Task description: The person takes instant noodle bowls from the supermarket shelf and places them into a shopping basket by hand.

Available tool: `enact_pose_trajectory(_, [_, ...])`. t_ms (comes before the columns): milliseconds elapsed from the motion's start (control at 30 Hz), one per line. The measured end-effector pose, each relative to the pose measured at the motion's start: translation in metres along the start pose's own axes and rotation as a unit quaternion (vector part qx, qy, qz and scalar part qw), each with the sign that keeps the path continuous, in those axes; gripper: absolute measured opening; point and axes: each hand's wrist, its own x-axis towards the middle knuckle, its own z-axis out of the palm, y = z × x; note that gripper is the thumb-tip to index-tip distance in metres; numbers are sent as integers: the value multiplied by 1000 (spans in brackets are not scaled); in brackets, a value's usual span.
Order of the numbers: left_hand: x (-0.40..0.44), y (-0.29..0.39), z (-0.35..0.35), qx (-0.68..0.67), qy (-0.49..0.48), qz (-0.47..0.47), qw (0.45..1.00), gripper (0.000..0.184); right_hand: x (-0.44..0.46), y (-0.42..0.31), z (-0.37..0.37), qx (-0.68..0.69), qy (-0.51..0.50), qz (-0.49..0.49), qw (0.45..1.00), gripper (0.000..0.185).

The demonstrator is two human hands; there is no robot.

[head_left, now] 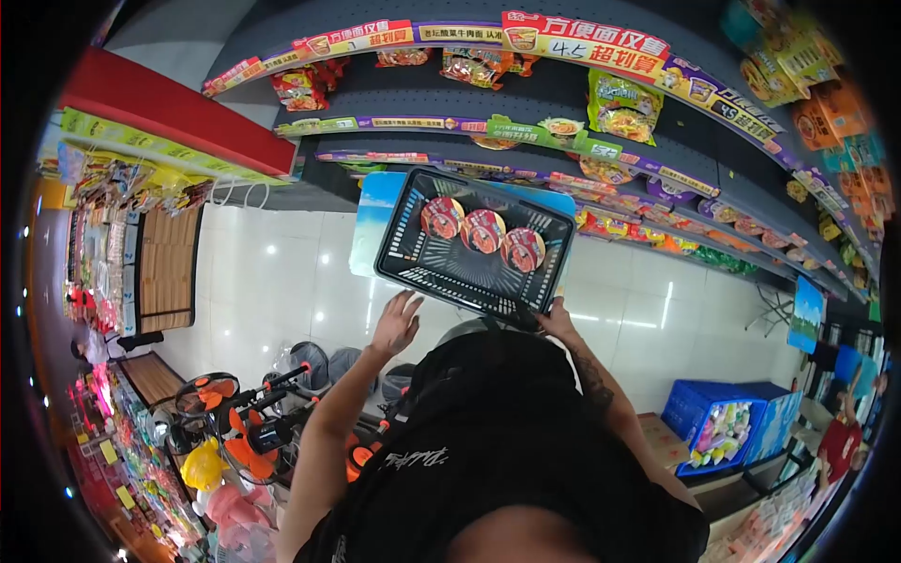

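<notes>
A black plastic shopping basket (399,225) rests on a small table (374,211) with a blue-and-white printed top, in front of the shelves. Three instant noodle bowls (483,231) with red round lids sit in a row inside it. My right hand (556,319) is at the basket's near right corner, its fingers closed around the rim and partly hidden. Just short of the near left side is my left hand (396,324), its fingers stretched out and holding nothing; it appears apart from the basket.
Dark shelves (375,89) with noodle packets, including a green packet (623,108), curve across the front. Orange-bladed fans (249,441) stand at the lower left. A blue bin (690,413) of colourful items is at right. Another person (838,446) appears at the far right edge.
</notes>
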Motion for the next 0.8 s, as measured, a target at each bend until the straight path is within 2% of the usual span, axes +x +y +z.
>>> enact_pose_trajectory(67, [21,2,18,31,-7,11,999,52,8,16,1,-15,46,-2,999,59])
enact_pose_trajectory(133, [37,0,38,64,-6,25,998,56,8,-8,-26,74,65,62,993,64])
enact_pose_trajectory(200, [40,-6,62,71,-82,-11,994,60,12,-6,-39,69,84,70,992,66])
enact_pose_trajectory(267, [41,-12,88,54,-46,-3,997,62,21,5,-45,203,144,-9,969,60])
enact_pose_trajectory(300, [43,-8,91,45,-33,1,998,63,28,20,-43,216,153,-8,964,57])
enact_pose_trajectory(367, [40,-9,94,26,-6,12,1000,64,28,42,-39,228,104,-53,967,55])
enact_pose_trajectory(400, [40,-11,97,13,12,17,1000,64,18,39,-32,284,112,-65,950,55])
enact_pose_trajectory(500, [38,-14,90,3,33,51,998,63,-15,28,-29,384,69,-84,917,59])
enact_pose_trajectory(533, [36,-16,86,-4,35,60,998,63,-27,18,-33,379,59,-56,922,59])
enact_pose_trajectory(567, [35,-20,83,-3,33,65,997,63,-30,37,-30,462,43,-107,879,59])
enact_pose_trajectory(667, [38,-30,79,-7,12,70,997,64,-49,22,-47,410,-2,-35,911,59])
enact_pose_trajectory(767, [55,-9,68,0,-25,-19,999,52,-41,27,-49,369,9,-23,929,48])
enact_pose_trajectory(800, [75,9,51,6,-20,-11,1000,52,-39,21,-53,360,22,-1,933,42])
